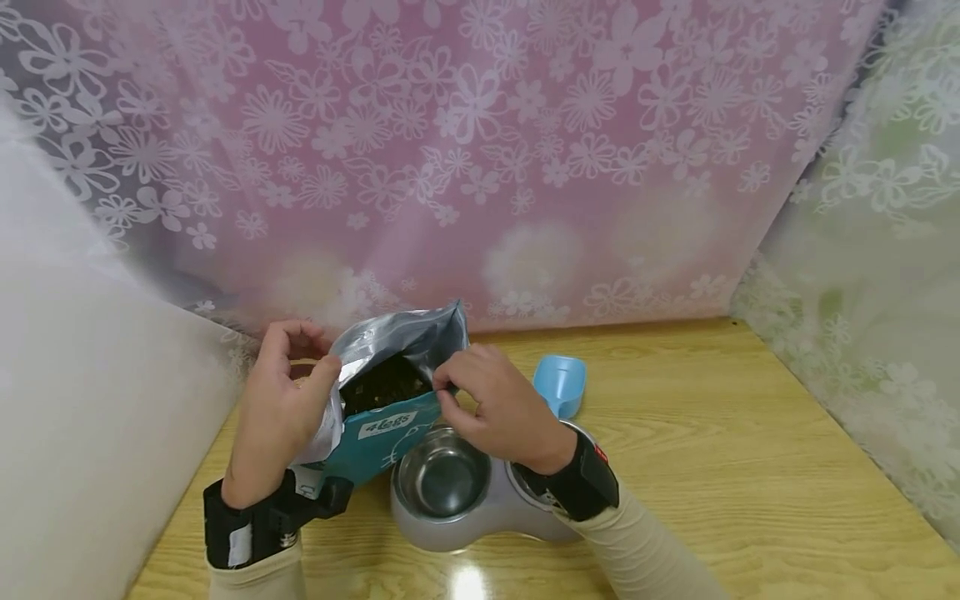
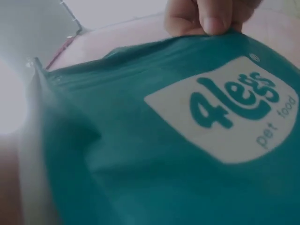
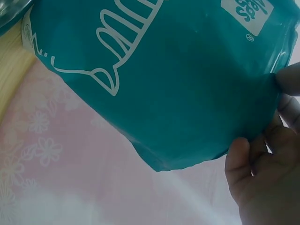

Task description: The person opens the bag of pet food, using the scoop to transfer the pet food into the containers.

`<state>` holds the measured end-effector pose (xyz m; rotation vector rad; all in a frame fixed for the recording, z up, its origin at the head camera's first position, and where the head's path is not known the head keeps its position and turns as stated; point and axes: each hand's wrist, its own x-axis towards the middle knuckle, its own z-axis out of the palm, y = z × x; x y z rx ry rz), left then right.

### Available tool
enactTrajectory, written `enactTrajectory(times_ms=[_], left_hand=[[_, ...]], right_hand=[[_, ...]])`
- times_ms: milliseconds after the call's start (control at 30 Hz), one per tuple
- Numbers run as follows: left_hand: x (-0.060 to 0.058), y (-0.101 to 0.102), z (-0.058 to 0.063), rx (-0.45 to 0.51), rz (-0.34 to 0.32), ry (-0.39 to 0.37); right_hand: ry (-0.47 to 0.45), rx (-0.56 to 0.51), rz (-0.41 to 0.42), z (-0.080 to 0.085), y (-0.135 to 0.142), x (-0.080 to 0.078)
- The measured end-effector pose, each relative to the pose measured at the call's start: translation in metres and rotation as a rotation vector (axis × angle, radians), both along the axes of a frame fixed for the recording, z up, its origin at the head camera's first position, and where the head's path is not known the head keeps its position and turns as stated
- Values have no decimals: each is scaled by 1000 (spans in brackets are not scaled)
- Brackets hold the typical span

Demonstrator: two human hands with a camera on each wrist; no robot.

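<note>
A teal pet food bag (image 1: 390, 433) with a silver lining stands with its top agape, showing dark brown contents (image 1: 386, 385) inside. My left hand (image 1: 277, 408) holds the bag's left side edge, thumb on the silver lining and fingers bent behind. At the right part of the front rim, my right hand (image 1: 502, 408) pinches the bag between thumb and fingers. That pinch shows in the right wrist view, where the right hand (image 3: 267, 161) grips the rim. The printed label (image 2: 234, 108) faces the left wrist camera.
A grey double feeder (image 1: 442, 533) with steel bowls sits on the wooden table (image 1: 712, 467), right of the bag; my right wrist partly covers its right bowl. Behind it lies a light blue scoop (image 1: 559, 383). Pink flowered cloth (image 1: 480, 167) hangs along the back.
</note>
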<state>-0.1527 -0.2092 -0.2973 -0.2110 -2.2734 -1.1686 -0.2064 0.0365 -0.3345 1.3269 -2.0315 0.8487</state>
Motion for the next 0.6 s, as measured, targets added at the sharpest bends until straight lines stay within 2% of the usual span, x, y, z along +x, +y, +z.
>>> enactTrajectory(times_ms=[100,233,333,433,533,600], left_hand=[[0,0,0,-41,-87,-22],[-1,1,-1,-90,-108,-27],[-1,1,-1,-80,-99,-49],[0,0,1,-65,-96,-127],[2,1,3,-51,-131,-201],[1,5,4,-3,-184,-208]], right_hand=[[5,-7,-11,0,-2,0],[3,23,8,-3,-4,2],[4,71,39,-4,-6,3],[15,87,56,-5,-8,4],[35,83,55,-6,-10,3],[49,81,56,-7,-11,2]])
